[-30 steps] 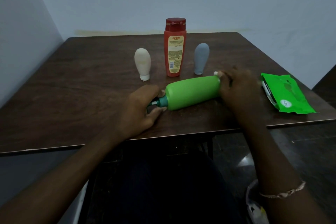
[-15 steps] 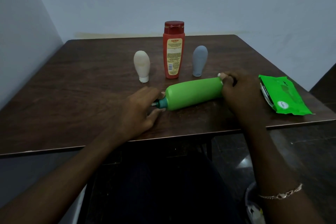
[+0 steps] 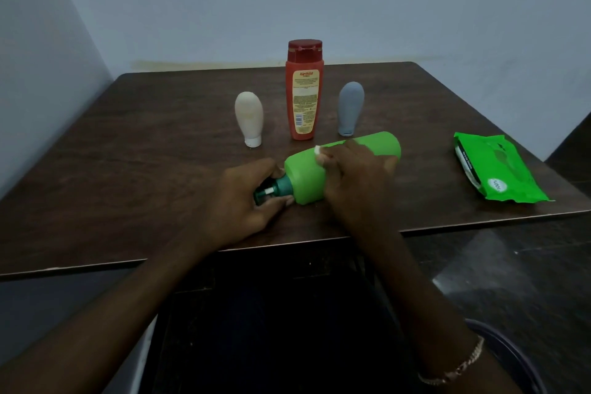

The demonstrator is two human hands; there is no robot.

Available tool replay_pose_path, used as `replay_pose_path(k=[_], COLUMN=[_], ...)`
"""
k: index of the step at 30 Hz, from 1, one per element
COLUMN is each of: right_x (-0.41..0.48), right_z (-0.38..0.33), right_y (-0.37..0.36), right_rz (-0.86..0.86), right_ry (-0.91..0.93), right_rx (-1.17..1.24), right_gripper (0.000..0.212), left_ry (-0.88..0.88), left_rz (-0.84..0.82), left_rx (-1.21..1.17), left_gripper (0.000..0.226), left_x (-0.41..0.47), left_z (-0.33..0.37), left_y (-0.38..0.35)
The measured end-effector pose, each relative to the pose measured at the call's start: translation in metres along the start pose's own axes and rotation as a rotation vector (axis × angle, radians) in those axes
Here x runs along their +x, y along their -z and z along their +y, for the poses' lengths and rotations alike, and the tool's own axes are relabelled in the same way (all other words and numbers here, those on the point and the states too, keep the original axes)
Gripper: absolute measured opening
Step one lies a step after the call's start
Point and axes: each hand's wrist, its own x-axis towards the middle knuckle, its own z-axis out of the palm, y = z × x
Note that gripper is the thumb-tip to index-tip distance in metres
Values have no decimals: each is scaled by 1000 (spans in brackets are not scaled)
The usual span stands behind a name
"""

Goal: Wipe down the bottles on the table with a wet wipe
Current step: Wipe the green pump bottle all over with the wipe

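Head view: my left grip [image 3: 246, 201] closes round the dark teal pump neck [image 3: 281, 187] of a green plastic pump bottle [image 3: 305, 179]. The bottle lies on its side near the front edge of the dark wooden surface [image 3: 144, 153]. My right grip [image 3: 355, 176] curls over the bottle's body and presses a white wet wipe [image 3: 318, 150] against it; only a corner of the wipe shows past my fingertips.

Upright behind stand a red-orange plastic bottle with a dark red cap [image 3: 303, 96], a cream squeeze tube [image 3: 248, 115] and a grey squeeze tube [image 3: 350, 107]. A green wipe pack [image 3: 494, 169] lies well to the right.

The likeliest trouble is the round bottle rolling under the rubbing if my hold on the neck slackens. It could go off the near edge, or back into the grey tube just behind it and topple it. Pressure on the pump head could also squirt out the contents, and a wetted bottle may turn slippery.
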Motion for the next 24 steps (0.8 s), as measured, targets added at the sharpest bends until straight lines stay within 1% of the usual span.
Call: replay_pose_path(k=[2,4,6,8,11,14,16,19,21,24], right_x=[10,24,37,41,34,29,27,20,10,-6], right_z=[32,67,95,105,104,97,83,46,17,-8], right_y=[6,14,19,20,18,20,20,11,4,0], right_rz=[1,-3,4,30,42,24,13,-3,-79,-131], right_ry=[-79,-219,-313,-310,-309,-341,-320,-202,-146,0], right_rx=[19,-12,-47,-52,38,40,51,185,263,274], right_gripper=[16,16,25,32,29,32,26,12,10,13], left_ry=[3,13,22,26,28,32,28,23,28,35], left_rz=[3,5,3,1,9,12,5,1,-7,-8], left_rx=[-6,-17,-33,-34,-34,-36,-25,-20,-10,-3], left_gripper=[30,30,30,31,32,32,32,31,30,29], left_x=[0,0,1,1,0,0,0,2,2,1], left_z=[1,0,0,-2,-4,-5,-4,-3,-3,-2], left_y=[0,0,0,-1,-1,-1,-1,-3,-2,-1])
